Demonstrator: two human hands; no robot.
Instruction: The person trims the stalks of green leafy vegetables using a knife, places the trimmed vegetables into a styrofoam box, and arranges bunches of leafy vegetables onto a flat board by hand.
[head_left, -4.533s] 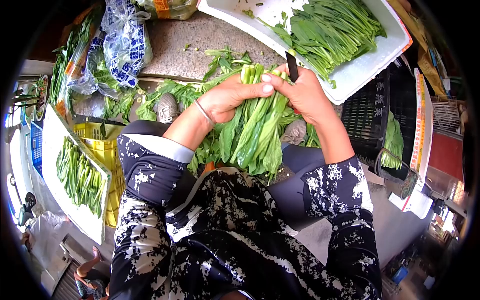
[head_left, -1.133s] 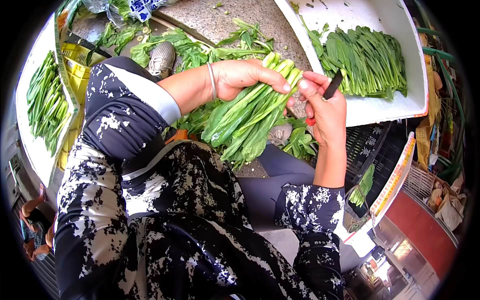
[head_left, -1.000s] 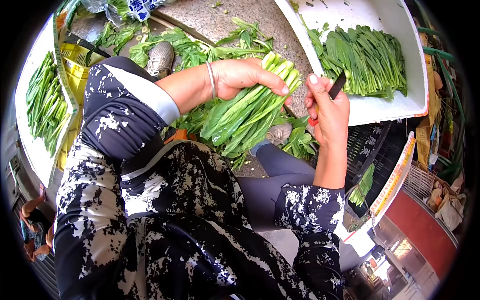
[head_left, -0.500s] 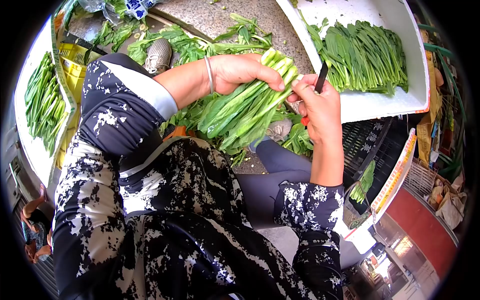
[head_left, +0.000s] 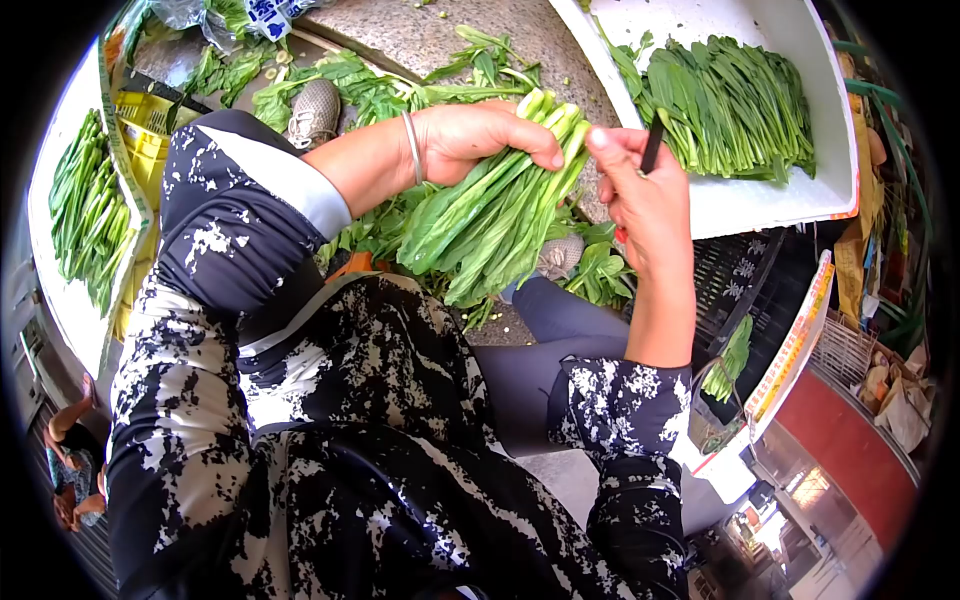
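Observation:
My left hand (head_left: pixel 478 140), with a bangle at the wrist, is closed around a bunch of leafy greens (head_left: pixel 495 225). The pale cut stem ends point up and right, and the leaves hang down over my lap. Just right of the stems, my right hand (head_left: pixel 645 195) is closed on a small knife (head_left: pixel 652 145). Its dark end sticks up above the fist and a bit of red shows below; the rest is hidden by my fingers. The right thumb is close beside the stem ends; whether it touches them I cannot tell.
A white foam box (head_left: pixel 735 205) at upper right holds neatly stacked greens (head_left: pixel 730 105). Another white box (head_left: pixel 50 230) with greens stands at left, beside a yellow crate (head_left: pixel 145 140). Loose leaves (head_left: pixel 355 85) litter the ground around my shoes. Black crates (head_left: pixel 735 270) stand at right. A person (head_left: pixel 75 460) is at far left.
My right hand has shifted slightly right, away from the stem ends, still with the knife. The bunch in my left hand has turned a little, with its leaves hanging more downward.

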